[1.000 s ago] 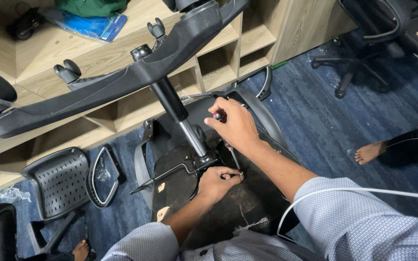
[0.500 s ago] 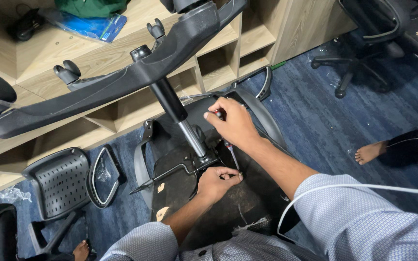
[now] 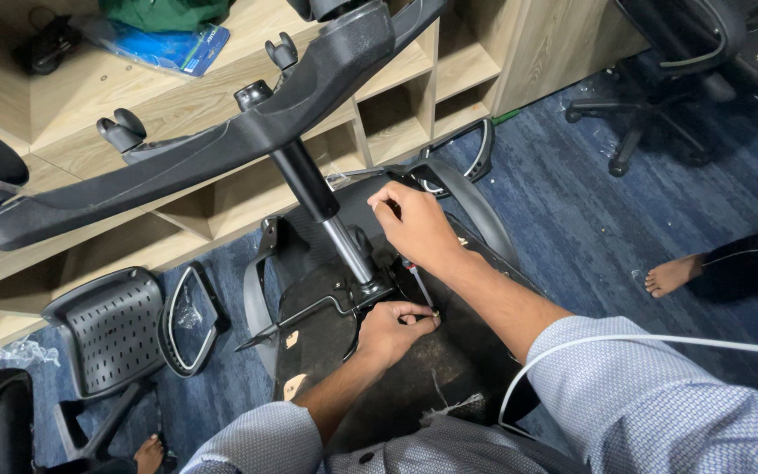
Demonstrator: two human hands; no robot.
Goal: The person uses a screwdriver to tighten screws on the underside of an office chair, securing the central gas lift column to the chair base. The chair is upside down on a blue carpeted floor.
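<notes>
Black plastic and metal fill the middle of the view: an office chair (image 3: 370,351) lies upside down on the blue carpet (image 3: 572,211), its gas column (image 3: 322,206) rising to a star base (image 3: 221,140) whose ends run past the top and left edges. The right hand (image 3: 414,230) is closed around the handle of a screwdriver (image 3: 420,285), hiding that handle almost wholly; only the thin shaft shows, slanting down toward the seat underside. The left hand (image 3: 392,326) pinches narrowly at the shaft's tip, and whatever sits between its fingers is too small to make out. A white cable (image 3: 660,341) crosses the right sleeve. Loose chair parts (image 3: 111,329) crowd the lower left, a wooden shelf unit (image 3: 414,79) stands just behind, and another person's bare foot (image 3: 673,275) rests on open carpet to the right.
</notes>
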